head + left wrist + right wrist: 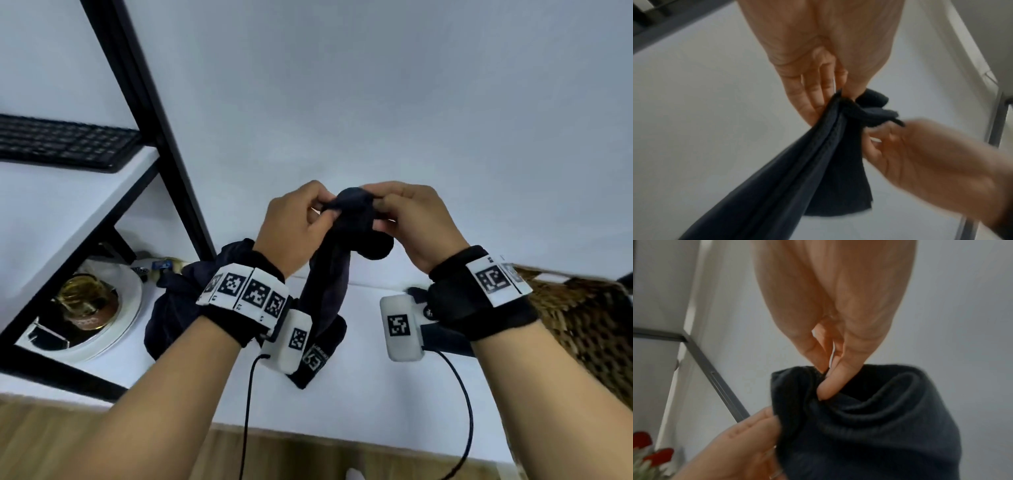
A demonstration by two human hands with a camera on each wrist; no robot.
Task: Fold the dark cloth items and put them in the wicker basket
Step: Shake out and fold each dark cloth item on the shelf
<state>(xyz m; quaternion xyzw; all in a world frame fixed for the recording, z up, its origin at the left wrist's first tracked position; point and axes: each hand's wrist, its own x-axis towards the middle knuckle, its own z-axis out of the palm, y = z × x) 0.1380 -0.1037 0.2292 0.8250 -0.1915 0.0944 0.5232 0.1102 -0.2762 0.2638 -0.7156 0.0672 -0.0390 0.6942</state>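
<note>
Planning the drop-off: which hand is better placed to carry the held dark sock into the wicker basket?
Right, probably. The right hand already pinches the dark sock, and the wicker basket sits on its side; the left hand is farther.

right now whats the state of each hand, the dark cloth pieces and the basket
left hand: raised, pinching the held dark cloth's top edge
right hand: raised, pinching the same top edge
held dark cloth: lifted, hanging unfolded, lower end on the table
second dark cloth: crumpled on the table, not folded
wicker basket: at the right edge, contents not visible
</note>
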